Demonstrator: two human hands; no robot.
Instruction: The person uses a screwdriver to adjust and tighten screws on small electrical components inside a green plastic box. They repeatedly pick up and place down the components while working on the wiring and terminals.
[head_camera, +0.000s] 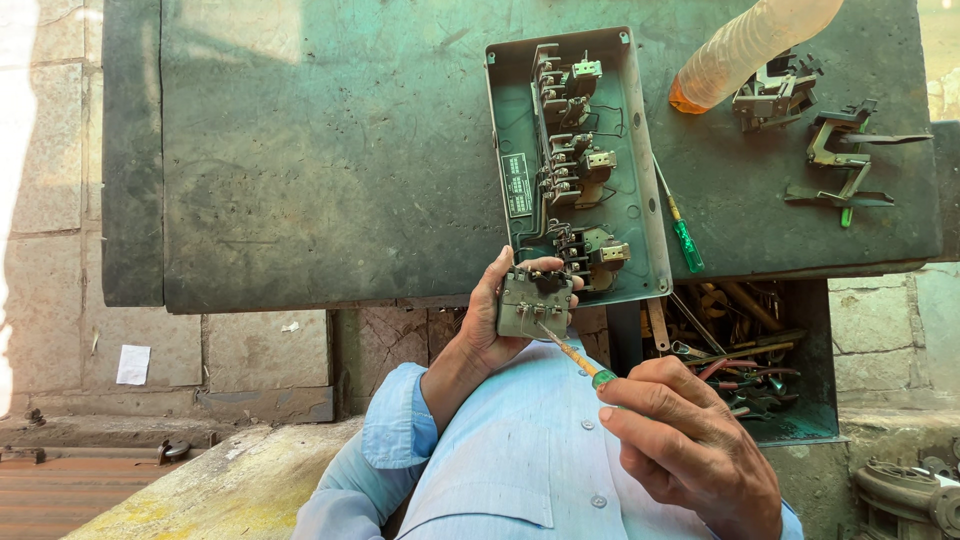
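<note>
The left hand (492, 325) grips a small grey contactor block (533, 303) just below the open switch box (640, 200) on the green table (320, 150). The right hand (685, 440), further below the box, pinches a thin screwdriver (570, 352) whose tip touches the block.

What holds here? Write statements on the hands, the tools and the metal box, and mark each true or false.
1. The left hand holds a small grey switch block. True.
2. The right hand holds a hammer. False: it holds a thin screwdriver, its tip at the block.
3. An open metal switch box lies on the dark green table. True.
4. A green-handled screwdriver lies inside the box. False: it lies beside the box, on the table.
5. A clear plastic bottle lies on its side. True.
</note>
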